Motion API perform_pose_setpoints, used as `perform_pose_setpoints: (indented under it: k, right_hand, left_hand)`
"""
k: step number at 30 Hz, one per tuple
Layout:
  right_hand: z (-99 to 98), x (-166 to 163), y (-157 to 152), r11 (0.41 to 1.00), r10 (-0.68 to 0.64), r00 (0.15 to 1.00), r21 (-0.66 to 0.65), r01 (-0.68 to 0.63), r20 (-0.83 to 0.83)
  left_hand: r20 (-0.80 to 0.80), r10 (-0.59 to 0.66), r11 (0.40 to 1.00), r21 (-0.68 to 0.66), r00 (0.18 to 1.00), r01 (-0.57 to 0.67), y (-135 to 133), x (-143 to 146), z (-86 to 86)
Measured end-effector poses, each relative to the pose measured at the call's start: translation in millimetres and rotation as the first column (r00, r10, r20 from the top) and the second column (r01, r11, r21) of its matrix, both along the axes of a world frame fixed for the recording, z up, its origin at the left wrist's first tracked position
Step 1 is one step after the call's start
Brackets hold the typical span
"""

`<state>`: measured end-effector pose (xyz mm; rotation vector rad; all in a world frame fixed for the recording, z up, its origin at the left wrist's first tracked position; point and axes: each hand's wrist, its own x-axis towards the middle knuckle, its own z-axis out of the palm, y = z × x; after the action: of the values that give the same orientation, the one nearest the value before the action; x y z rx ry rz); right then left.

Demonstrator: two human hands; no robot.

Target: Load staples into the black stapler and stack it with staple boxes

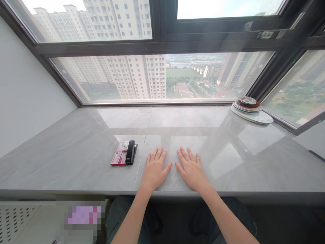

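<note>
My left hand (154, 168) lies flat, palm down, on the grey stone windowsill (76, 156), fingers stretched out and holding nothing. My right hand (191, 168) lies flat beside it in the same way, thumbs almost touching. A black stapler (130, 152) rests a little to the left of my left hand. It sits partly on small red and white boxes (118, 156).
A stack of round plates (250, 107) sits at the far right of the sill near the window corner. Large windows (157, 76) run along the back and right. A white wall (27, 91) closes the left side. My knees show below the sill's front edge.
</note>
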<state>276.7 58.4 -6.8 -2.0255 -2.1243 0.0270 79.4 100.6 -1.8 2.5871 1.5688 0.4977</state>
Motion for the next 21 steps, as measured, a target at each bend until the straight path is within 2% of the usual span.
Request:
perform_pose_setpoints:
  k: [21]
  right_hand:
    - [0.6, -0.1, 0.6, 1.0, 0.002, 1.0, 0.001, -0.002, -0.006]
  left_hand:
    - [0.007, 0.001, 1.0, -0.011, 1.0, -0.001, 0.9, 1.4, 0.6]
